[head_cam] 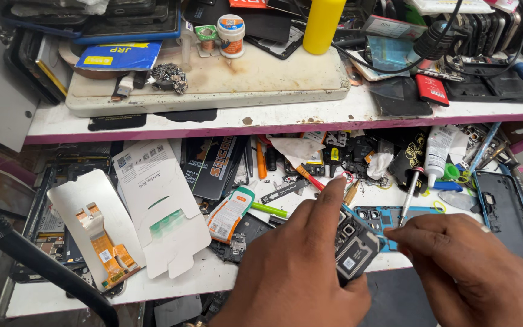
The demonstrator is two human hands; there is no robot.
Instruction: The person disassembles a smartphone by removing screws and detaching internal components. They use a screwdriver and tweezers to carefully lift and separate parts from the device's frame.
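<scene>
While the left hand (301, 266) clamps the opened phone (353, 245) from its left side, thumb and fingers wrapped on the body and index finger stretched up along the near-left edge, the phone sits at the front edge of the lower worktop (213, 278), tilted, exposed boards facing up. Long axis runs roughly from lower left to upper right, away from the person, toward the blue frame piece (388, 219) lying just beyond it.

Right hand (455, 266) comes in from the right, fingertips pinched together on the shaft end of a thin screwdriver (410, 197). Cannot tell how tight the pinch is; fingers are closed around it. Tool stands nearly upright, leaning slightly right at the top, with its lower end hidden behind the fingers, so tip contact with the phone can't be confirmed.

Key relation: phone lies left of and just beside the right-hand pinch, nearly touching. Left hand is the nearer one and already carries it; right hand works at the phone's right, upper end.

Around: white flex-cable backing panel (95, 227) and white card sleeve (161, 206) at the worktop's left side, dark phone back cover (509, 218) at the right edge, white glue tube (438, 151) toward the back. Yellow bottle (324, 24) on the upper shelf.
</scene>
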